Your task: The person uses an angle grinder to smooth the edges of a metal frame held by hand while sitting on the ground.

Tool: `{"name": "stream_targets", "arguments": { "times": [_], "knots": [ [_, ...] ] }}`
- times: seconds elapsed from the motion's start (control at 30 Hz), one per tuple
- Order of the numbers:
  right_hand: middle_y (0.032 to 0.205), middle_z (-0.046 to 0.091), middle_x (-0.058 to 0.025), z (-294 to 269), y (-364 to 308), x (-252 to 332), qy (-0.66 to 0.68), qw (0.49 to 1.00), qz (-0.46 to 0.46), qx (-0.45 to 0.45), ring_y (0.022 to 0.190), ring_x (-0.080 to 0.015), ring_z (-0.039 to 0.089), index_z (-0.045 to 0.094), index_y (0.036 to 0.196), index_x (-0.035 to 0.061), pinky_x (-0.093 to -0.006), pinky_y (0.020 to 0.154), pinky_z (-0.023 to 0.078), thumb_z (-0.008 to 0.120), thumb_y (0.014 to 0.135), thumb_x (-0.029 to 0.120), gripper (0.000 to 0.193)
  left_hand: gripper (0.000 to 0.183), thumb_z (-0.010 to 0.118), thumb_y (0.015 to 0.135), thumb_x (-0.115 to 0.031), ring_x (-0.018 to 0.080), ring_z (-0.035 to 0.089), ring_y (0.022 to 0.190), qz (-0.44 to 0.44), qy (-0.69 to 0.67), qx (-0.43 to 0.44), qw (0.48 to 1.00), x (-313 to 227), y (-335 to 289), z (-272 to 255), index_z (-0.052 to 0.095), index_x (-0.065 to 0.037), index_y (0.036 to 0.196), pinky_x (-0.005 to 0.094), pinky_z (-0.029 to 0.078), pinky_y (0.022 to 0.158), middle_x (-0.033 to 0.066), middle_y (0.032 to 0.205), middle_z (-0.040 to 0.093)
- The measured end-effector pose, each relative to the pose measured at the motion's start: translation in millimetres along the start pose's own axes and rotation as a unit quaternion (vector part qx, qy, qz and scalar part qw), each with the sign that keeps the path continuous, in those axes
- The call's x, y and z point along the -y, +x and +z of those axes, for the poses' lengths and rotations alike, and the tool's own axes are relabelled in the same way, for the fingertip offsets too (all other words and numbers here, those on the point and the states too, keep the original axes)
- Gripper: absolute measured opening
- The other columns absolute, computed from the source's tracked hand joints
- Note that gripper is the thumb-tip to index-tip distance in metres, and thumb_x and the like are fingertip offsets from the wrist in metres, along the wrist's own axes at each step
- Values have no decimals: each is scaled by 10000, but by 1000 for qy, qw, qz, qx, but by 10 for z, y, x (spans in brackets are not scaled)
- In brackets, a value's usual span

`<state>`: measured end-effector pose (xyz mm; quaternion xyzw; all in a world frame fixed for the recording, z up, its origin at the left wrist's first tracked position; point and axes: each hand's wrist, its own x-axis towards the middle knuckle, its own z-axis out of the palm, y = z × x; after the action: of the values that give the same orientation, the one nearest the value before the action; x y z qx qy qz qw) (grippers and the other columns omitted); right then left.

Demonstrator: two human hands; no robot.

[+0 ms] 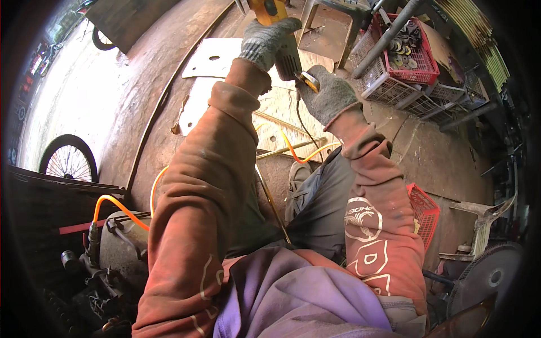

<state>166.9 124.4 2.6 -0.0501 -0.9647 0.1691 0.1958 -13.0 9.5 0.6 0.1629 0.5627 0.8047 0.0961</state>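
Observation:
My left hand (pixel 264 45), in a grey knit glove, is wrapped round a yellow-and-black corded power tool (pixel 288 61). Its yellow end (pixel 267 10) runs out of the top of the view, so its tip is hidden. Beside the tool's dark rear end, my right hand (pixel 329 96), also gloved, is closed round a small yellow-and-silver object (pixel 310 81); most of it is covered by the fingers. A dark cord (pixel 300 112) hangs from the power tool's rear. Below both hands lie pale boards (pixel 211 59) with round holes.
An orange hose (pixel 290 147) curls between the boards and my legs, and more runs left by a tank (pixel 127 239). Crates with a red basket (pixel 414 73) of discs stand far right. A stool (pixel 344 34), a spoked wheel (pixel 69 160) and a toothed disc (pixel 487 279) surround me.

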Motion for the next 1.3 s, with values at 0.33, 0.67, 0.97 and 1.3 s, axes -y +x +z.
{"name": "stream_targets", "arguments": {
  "times": [0.33,0.67,0.97,1.3],
  "knots": [
    [911,757,-233,-1,13,13,11,999,-25,-45,886,-475,734,696,1111,108,-556,777,585,732,976,363,291,463,927,800,-208,267,750,856,-3,-33,9,999,-89,-71,17,716,-10,1162,422,614,790,113,1001,765],
    [925,764,-215,84,85,-83,66,992,-29,-100,881,-467,738,716,1081,128,-554,769,588,727,980,367,260,360,897,856,-252,228,738,752,-7,4,60,998,32,-49,84,728,-30,1083,362,596,675,93,907,756],
    [939,769,-210,64,100,-73,46,992,-10,-115,899,-450,747,709,1107,120,-521,757,598,776,955,344,279,319,884,851,-232,220,708,648,-38,3,79,996,36,-141,178,740,0,1017,360,569,609,114,792,742],
    [917,758,-215,66,90,-65,55,996,0,-73,894,-459,739,693,1084,109,-513,734,594,789,956,336,278,277,880,854,-192,215,665,570,-43,23,68,996,-55,-232,247,717,0,970,359,537,538,100,723,705]
  ]
}}
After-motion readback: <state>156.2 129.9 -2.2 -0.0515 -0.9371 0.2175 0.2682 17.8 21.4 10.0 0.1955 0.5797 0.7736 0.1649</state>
